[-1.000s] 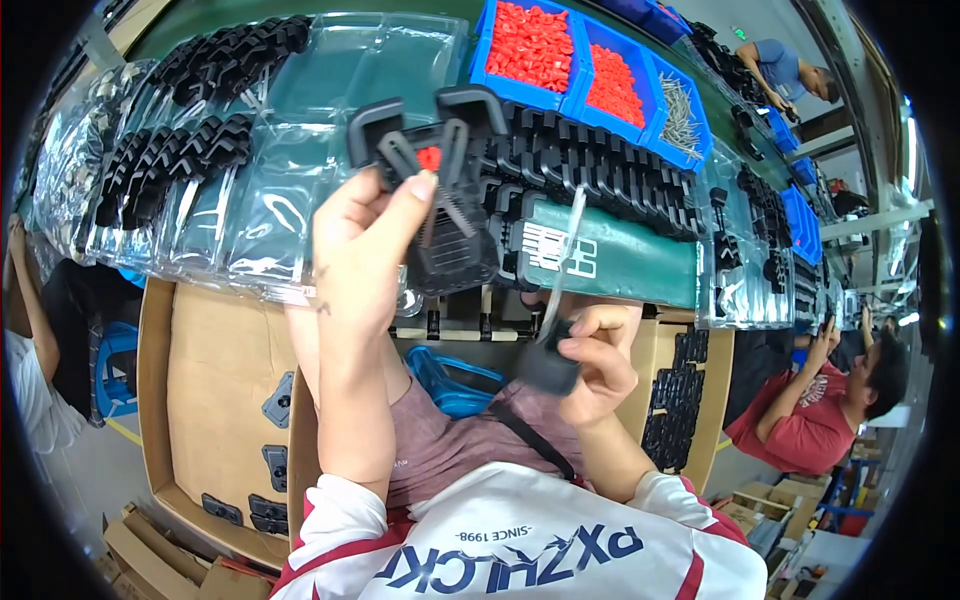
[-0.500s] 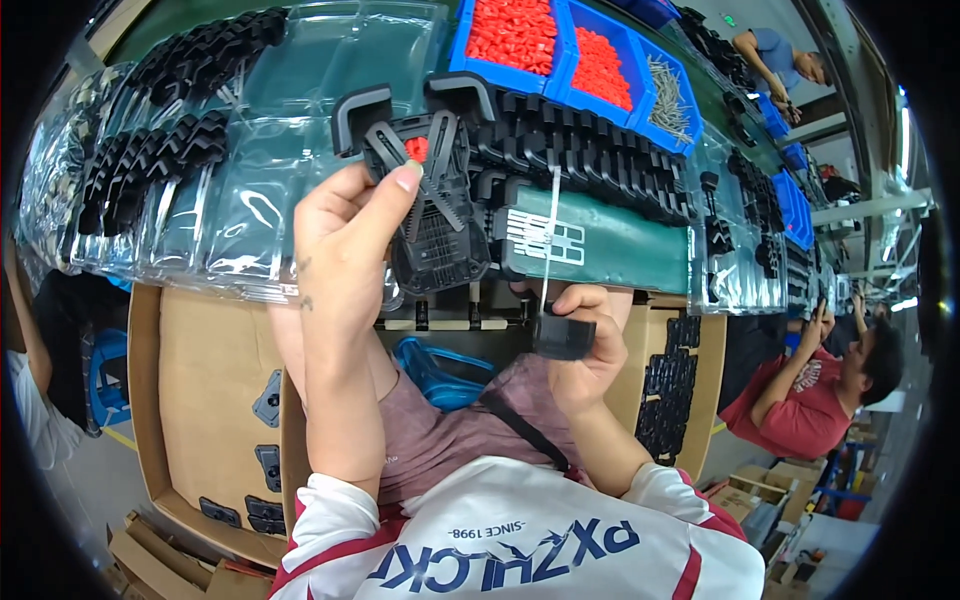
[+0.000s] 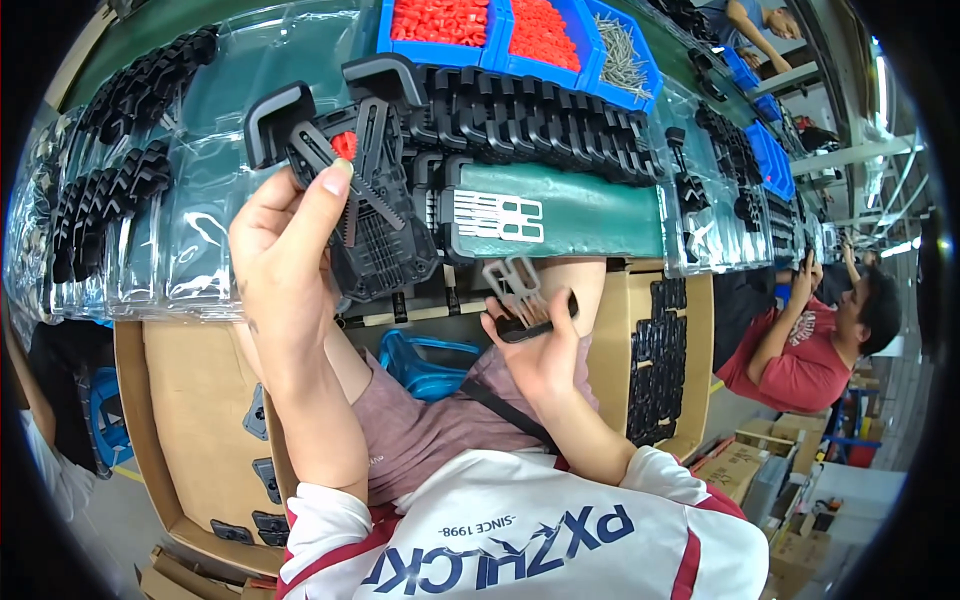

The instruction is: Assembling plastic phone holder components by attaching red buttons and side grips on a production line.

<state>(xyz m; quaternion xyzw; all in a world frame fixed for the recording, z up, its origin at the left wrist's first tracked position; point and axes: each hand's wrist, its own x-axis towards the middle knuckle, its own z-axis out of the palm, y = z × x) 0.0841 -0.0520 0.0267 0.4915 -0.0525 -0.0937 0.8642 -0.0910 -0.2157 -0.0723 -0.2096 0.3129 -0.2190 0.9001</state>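
My left hand is raised and grips a large black plastic clamp assembly with a small red part set near its top. The thumb presses on one of the clamp's black arms. My right hand is lower, near my lap, and holds a small black piece with a grey metal clip sticking up from it. The two hands are apart, with the right one below and to the right of the clamp.
A green workbench carries rows of black plastic parts, clear bags of parts, and blue bins of red pieces and metal pins. Cardboard boxes stand at both sides. A person in a red shirt works at the right.
My left hand has lifted the clamp a little and turned it. My right hand has dropped and turned palm up; the grey clip it holds now lies flatter.
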